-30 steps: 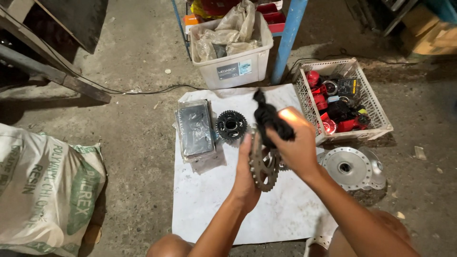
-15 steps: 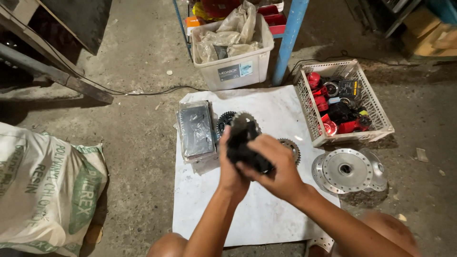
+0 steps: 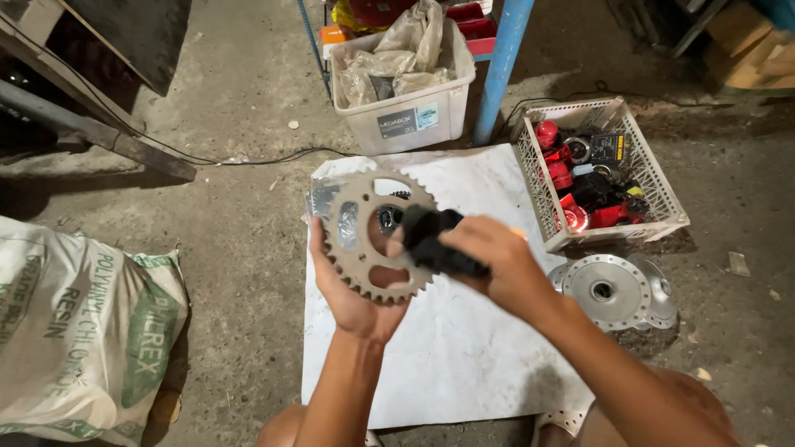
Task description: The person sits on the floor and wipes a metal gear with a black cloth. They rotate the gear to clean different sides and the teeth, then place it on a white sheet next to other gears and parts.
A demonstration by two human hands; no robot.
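My left hand (image 3: 352, 290) holds a large grey toothed sprocket (image 3: 374, 234) upright by its lower edge, its flat face turned toward me. My right hand (image 3: 497, 261) grips a bunched black cloth (image 3: 436, 240) and presses it against the sprocket's right side. Both hands hover above a white sheet (image 3: 447, 348) spread on the concrete floor. A smaller dark gear shows partly through the sprocket's cut-outs.
A white wire basket (image 3: 654, 194) of red and black parts sits at the right, with a round metal hub plate (image 3: 609, 290) below it. A plastic box (image 3: 410, 120) of bagged items stands behind, beside a blue post (image 3: 503, 62). A printed sack (image 3: 79, 331) lies left.
The sprocket has turned from edge-on to face-on in my left hand and moved left. The cloth in my right hand went from the middle of both hands to the sprocket's right side.
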